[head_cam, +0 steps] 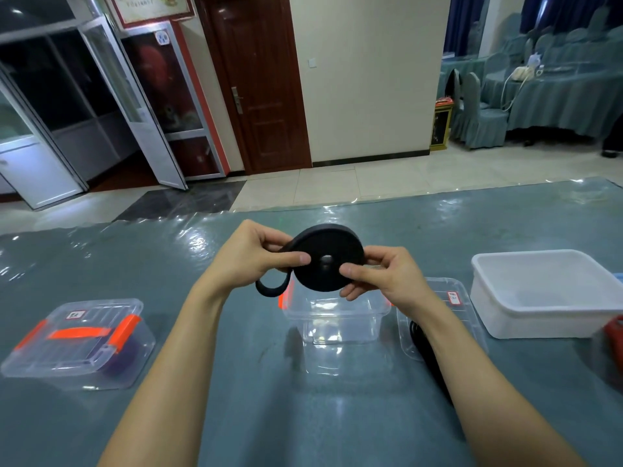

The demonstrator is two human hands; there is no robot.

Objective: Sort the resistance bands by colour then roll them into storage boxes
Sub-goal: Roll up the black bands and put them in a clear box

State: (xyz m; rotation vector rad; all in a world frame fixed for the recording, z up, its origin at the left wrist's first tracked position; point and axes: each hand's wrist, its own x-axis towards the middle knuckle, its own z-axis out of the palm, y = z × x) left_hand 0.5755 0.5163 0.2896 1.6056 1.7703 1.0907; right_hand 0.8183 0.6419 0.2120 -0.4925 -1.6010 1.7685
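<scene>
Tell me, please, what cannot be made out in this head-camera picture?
- Head view: the black band on the loose lid runs under the right forearm; its length is hidden.
- The purple roll in the closed box is blurred by the clear wall; count unclear.
- The red thing is cut off by the right edge.
- The lid labels are too small to read.

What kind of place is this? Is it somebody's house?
Probably not a house. It looks like a banquet or function hall: fabric-covered chairs stand along a long table draped in matching teal cloth, and the work table here has the same cloth under clear plastic.
</scene>
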